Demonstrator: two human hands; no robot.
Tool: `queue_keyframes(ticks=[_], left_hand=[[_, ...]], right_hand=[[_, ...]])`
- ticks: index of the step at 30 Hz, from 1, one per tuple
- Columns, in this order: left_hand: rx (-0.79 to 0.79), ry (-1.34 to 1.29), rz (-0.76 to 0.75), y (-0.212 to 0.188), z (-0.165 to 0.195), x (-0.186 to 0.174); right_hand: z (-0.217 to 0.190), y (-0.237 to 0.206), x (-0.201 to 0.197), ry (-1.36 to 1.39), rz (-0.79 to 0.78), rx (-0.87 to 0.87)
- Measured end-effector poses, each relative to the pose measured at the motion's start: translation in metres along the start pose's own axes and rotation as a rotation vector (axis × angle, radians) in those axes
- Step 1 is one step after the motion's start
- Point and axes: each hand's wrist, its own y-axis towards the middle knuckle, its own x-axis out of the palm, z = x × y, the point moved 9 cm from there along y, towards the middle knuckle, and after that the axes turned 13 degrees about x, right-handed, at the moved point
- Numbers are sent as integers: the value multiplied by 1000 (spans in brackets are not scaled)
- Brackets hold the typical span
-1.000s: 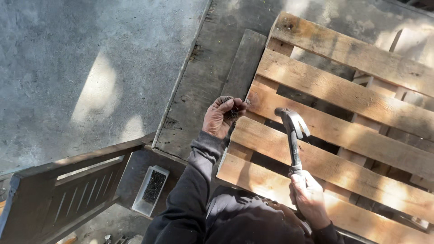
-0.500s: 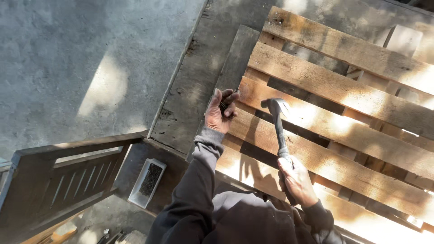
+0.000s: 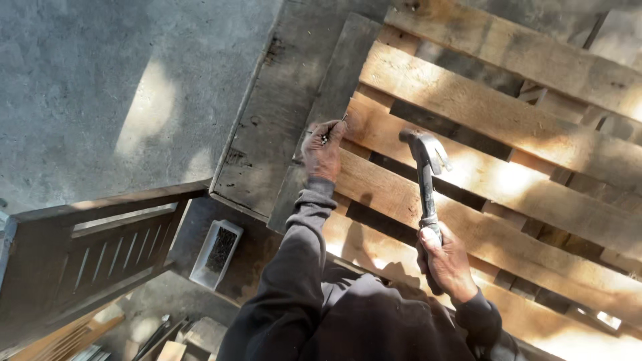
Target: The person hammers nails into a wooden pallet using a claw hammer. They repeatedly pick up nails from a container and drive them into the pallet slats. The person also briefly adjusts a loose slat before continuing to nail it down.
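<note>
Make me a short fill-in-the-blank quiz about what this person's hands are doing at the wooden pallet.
1. The right hand grips a ____ by its handle.
2. The left hand pinches small ____ against a slat of the pallet.
3. The white tray of nails sits to the person's ____ side.

Missing words: hammer; nails; left

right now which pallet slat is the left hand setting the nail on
The second slat from the top: the left hand pinches a nail at its left end. The hammer head hovers over it; the other slats go untouched.
</note>
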Motion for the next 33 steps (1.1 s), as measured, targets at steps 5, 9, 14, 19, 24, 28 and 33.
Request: queue_keyframes(ticks=[5, 9, 14, 19, 24, 28, 33], left_hand=[[147, 154, -61, -2, 19, 11], [232, 161, -102, 0, 27, 16], [191, 78, -76, 10, 21, 14], [160, 153, -108, 15, 13, 14], [138, 144, -166, 11, -2, 15], [204, 33, 59, 12, -8, -2], [-212, 145, 479, -2, -48, -38]], right_hand=[[-15, 1, 5, -275, 50, -165], [-15, 2, 4, -338, 94, 94], [-46, -14, 34, -235, -17, -40], [-74, 7, 63, -317, -54, -220], [-86, 6, 61, -375, 13, 27], [-153, -57, 71, -95, -154, -460], [-167, -63, 89, -222, -256, -888]])
